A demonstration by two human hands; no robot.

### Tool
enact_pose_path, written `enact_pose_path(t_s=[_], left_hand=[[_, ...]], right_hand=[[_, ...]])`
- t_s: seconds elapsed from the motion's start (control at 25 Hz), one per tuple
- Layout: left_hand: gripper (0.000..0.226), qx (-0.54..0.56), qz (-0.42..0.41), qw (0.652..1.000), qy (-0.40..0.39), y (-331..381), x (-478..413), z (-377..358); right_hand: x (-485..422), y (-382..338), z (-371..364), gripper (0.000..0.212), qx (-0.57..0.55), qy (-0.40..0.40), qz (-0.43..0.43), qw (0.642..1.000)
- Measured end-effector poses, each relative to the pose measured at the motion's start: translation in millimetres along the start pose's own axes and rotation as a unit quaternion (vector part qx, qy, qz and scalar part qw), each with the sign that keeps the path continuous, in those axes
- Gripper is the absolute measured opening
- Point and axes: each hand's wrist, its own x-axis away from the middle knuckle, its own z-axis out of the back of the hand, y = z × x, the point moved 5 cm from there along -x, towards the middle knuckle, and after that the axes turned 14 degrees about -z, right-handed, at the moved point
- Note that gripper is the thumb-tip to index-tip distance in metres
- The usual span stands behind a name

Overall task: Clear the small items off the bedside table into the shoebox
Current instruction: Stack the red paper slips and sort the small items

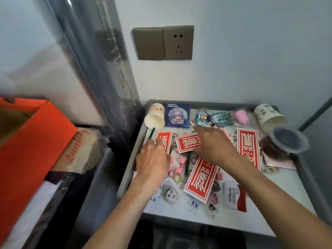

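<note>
An open orange shoebox [30, 144] fills the left side, resting on wrapped boxes, well apart from the items and with nothing visible inside it. To its right, in the corner under a brown wall socket plate [177, 43], stands a grey worktop [269, 209] with a raised rim, covered in small items.

Two bare forearms reach in from the bottom edge. The right hand [215, 146] lies palm down near the middle, fingers stretched out straight, covering the right end of a red paper slip [186, 143] printed with white characters. The left hand [152, 159] sits near the left rim, fingers curled down onto the edge of another red slip [166, 141]; I cannot tell whether it grips anything.

Two longer red slips lie nearby, one on the right [248, 146] and one toward the front [199, 178]. A clear lidded plastic tub [287, 141] lies tipped on the right. A patterned paper cup [269, 114] lies on its side in the back right corner, and a plain paper cup [154, 116] in the back left. Between them are a blue badge card [177, 115], a cartoon figure cut-out [213, 118] and a pink toy [242, 116]. A green pencil [151, 133] lies just beside the left hand's fingertips. Pink cubes [179, 168] are scattered between the hands.
</note>
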Motion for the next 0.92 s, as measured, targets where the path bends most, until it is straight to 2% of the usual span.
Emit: enact_pose_path(t_s=[0.08,0.2,0.28,0.36,0.48,0.6,0.68,0.76,0.84,0.92], left_hand=[[0.043,-0.014,-0.013,1.000,-0.002,3.5,-1.9,-1.0],[0.035,-0.028,-0.016,0.999,-0.005,3.6,-5.2,-0.4],[0.035,-0.037,-0.018,0.999,-0.012,3.5,-4.1,0.4],[0.036,-0.050,-0.022,0.998,-0.018,4.0,-2.8,1.8],[0.038,-0.064,-0.022,0.997,-0.030,5.6,0.0,3.1],[0.034,-0.075,-0.030,0.996,-0.035,11.1,1.5,3.6],[0.029,-0.077,-0.029,0.996,-0.033,12.6,1.4,3.8],[0.026,-0.080,-0.024,0.996,-0.034,13.6,1.8,3.7],[0.024,-0.084,-0.015,0.996,-0.034,14.6,1.7,5.3],[0.019,-0.096,-0.009,0.995,-0.019,16.5,1.8,13.9]], right_hand=[[3.1,-8.2,-7.3,0.070,0.026,-0.007,-0.001,1.000],[6.7,-14.8,-0.4,0.036,0.034,0.074,0.028,0.996],[10.0,-15.6,9.1,0.030,0.032,0.132,0.052,0.989],[17.7,-10.9,22.9,0.034,-0.024,0.181,0.060,0.981],[41.2,10.1,40.4,0.036,-0.191,0.222,0.022,0.956],[58.3,26.0,32.0,0.046,-0.339,0.155,-0.033,0.927],[61.9,27.9,27.8,0.039,-0.422,0.118,-0.035,0.898],[64.2,26.8,27.8,0.035,-0.436,0.106,-0.026,0.893],[62.3,26.7,22.7,0.037,-0.428,0.079,-0.017,0.900],[60.3,29.5,16.7,0.041,-0.449,0.056,-0.026,0.891]])
